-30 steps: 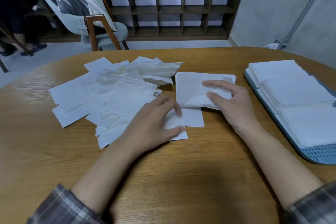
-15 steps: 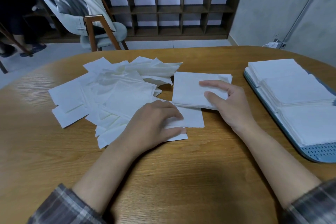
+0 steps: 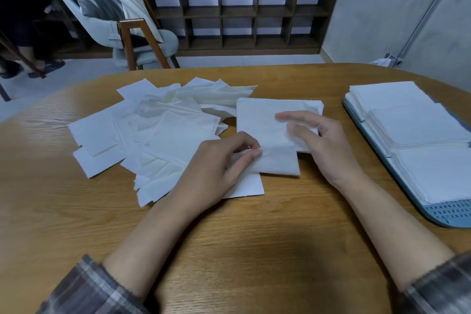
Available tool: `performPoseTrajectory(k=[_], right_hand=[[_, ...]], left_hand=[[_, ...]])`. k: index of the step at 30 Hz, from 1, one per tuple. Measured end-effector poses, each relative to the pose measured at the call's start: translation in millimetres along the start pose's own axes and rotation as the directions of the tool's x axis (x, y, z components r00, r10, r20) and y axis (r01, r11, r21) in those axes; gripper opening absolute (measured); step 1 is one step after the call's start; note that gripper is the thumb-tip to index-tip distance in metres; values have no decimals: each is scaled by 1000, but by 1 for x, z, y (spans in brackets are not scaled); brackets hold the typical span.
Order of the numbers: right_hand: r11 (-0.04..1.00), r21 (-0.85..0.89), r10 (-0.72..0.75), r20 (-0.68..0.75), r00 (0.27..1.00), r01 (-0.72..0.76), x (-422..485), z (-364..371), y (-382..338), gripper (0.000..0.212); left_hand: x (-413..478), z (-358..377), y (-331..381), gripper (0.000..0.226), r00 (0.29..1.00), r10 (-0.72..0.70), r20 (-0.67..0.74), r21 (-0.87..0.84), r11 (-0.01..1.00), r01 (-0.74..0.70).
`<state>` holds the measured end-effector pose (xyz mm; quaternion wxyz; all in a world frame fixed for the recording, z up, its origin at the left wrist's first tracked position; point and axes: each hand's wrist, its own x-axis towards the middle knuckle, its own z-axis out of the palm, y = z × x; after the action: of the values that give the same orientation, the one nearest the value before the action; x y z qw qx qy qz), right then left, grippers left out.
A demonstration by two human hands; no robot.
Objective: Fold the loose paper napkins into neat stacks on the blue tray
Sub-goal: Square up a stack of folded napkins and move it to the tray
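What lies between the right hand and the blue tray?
Only bare wooden table, in the head view, separates the right hand from the blue tray.

Pinching napkin edge with left hand, fingers curled, palm down. Pressing stack with right hand, index and thumb stretched flat. Left forearm, right forearm bare, angled inward, plaid sleeves near elbows.
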<state>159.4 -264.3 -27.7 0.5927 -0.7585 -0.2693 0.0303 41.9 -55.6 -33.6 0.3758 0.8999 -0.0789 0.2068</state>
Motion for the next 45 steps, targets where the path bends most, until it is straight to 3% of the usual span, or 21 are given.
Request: performPoseTrajectory(k=[3,5,9,11,13,15,19,25,37,40,41,43,45], right_hand=[[989,147,-10,117,993,-8,-6,1,-7,35],[992,127,-3,177,984,-20,-8,6,-4,26],[998,58,29,57,998,-32,-5,10,3,33],[984,161,77,8,997,-77,-4,6,0,23],[954,270,131,10,991,-129,-3,2,-3,17],[935,320,145,59,988,-156,-2,1,-3,23],[945,290,100,189,977,-153,-3,6,-4,51],[948,293,66,206,976,-126,-6,10,-8,76],[984,160,52,152,987,-77,-10,11,-16,68],[970,229,41,150,988,-75,-8,9,-14,70],[942,320,52,157,986,-100,-7,8,-14,71],[883,446,72,184,980,-149,-7,7,-15,73],[927,358,56,170,984,-114,-8,10,-15,72]], left_hand=[[2,-1,4,4,989,-109,-101,-147,985,94],[3,0,6,4,977,-178,-119,-227,963,148],[3,-2,10,31,970,-214,-114,-321,932,168],[5,-5,8,40,972,-209,-109,-351,923,159],[7,-6,5,32,968,-211,-134,-388,910,145],[7,-6,2,21,957,-222,-185,-388,911,136],[6,-5,2,23,943,-221,-247,-334,933,131],[7,-2,-1,16,943,-281,-180,-355,912,204],[6,0,-1,16,930,-331,-162,-320,909,268],[6,-1,4,33,937,-245,-247,-164,964,209],[6,-3,5,45,939,-257,-230,-196,957,214],[7,-9,11,65,938,-334,-94,-416,869,267],[7,-11,14,74,945,-328,-1,-473,832,288]])
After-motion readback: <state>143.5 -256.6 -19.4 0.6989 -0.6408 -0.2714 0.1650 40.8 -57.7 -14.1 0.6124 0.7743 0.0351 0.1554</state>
